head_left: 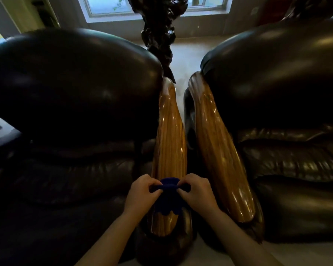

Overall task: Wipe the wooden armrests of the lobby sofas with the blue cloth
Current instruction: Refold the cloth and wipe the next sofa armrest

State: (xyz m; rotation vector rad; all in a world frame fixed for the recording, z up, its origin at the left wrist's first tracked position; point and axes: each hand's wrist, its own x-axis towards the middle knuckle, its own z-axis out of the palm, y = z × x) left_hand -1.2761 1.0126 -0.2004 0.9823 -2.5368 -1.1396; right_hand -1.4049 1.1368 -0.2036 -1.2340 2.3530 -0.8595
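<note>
Two glossy wooden armrests run side by side away from me: the left armrest (pixel 170 139) belongs to the left dark leather sofa (pixel 69 104), the right armrest (pixel 217 148) to the right dark leather sofa (pixel 284 104). A dark blue cloth (pixel 168 200) lies bunched over the near part of the left armrest. My left hand (pixel 142 194) and my right hand (pixel 197 194) both pinch its upper edge, holding it stretched between them. The cloth's lower part hangs over the wood.
A narrow gap separates the two armrests. A dark, gnarled carved stand (pixel 160 29) rises behind the sofas in front of a window (pixel 108 6). Pale floor (pixel 185 54) shows beyond the armrests and at the bottom right.
</note>
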